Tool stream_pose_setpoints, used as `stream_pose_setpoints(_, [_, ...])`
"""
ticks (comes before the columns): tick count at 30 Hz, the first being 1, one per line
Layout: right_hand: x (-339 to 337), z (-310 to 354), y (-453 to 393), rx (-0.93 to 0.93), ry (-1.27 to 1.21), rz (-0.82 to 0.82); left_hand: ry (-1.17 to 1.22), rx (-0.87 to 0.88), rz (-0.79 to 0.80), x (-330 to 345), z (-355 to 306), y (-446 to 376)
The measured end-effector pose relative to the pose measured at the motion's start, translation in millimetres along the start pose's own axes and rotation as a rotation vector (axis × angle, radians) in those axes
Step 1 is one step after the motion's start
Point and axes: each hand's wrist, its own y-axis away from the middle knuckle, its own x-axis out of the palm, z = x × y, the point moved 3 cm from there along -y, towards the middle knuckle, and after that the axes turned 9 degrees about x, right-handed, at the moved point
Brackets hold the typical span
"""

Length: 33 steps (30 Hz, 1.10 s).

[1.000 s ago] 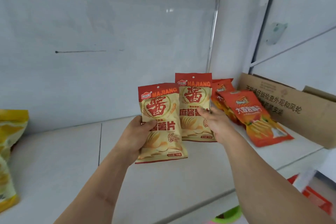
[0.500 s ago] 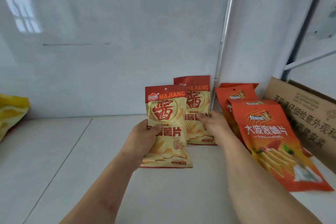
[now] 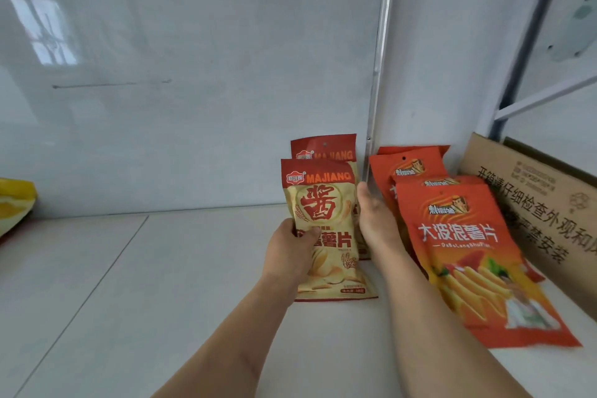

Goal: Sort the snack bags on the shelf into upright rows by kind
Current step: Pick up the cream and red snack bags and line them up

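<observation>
- Snack bags sit toward the right of the white shelf [image 3: 129, 284]; a yellow bag [image 3: 14, 203] lies at its far left edge.
- Left hand [image 3: 290, 255] grasps the front Majiang bag [image 3: 326, 229], thumb across its face, bag upright.
- Second Majiang bag [image 3: 324, 149] stands just behind.
- Right hand [image 3: 374, 220], fingers straight, presses beside that rear bag.
- Orange bags [image 3: 465, 252] lean overlapping, near a cardboard box [image 3: 533, 203].

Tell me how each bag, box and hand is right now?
Front Majiang bag: upright, gripped by left hand.
Back Majiang bag: upright behind it.
Right hand: fingers straight, beside the bags.
Orange bags: leaning, overlapped.
Cardboard box: open.
Yellow bag: mostly cropped.
</observation>
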Motion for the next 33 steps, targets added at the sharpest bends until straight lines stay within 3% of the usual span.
stream_pose_setpoints(8, [-4.1, -11.6, -3.4, -0.021, -0.046, 0.006, -0.115, 0.035, 0.017, 26.7, 7.0, -9.0])
stream_pose_setpoints(18, [3.6, -14.7, -20.4, 0.002, 0.059, -0.039, -0.103, 0.004, -0.072, 27.9, 7.1, -10.7])
stream_pose_setpoints(24, [-0.4, 0.8, -9.4, -0.105, 0.339, -0.209, -0.110, -0.002, -0.116, 1.9, -1.2, -4.1])
stream_pose_setpoints(29, [17.3, 31.5, 25.7, -0.438, 0.700, -0.383, -0.454, 0.095, -0.189, -52.1, -3.9, 6.5])
stream_pose_setpoints(33, [67.9, 44.9, 60.2, -0.728, 0.906, -0.222, -0.963, 0.267, -0.171, -103.7, -6.3, 20.3])
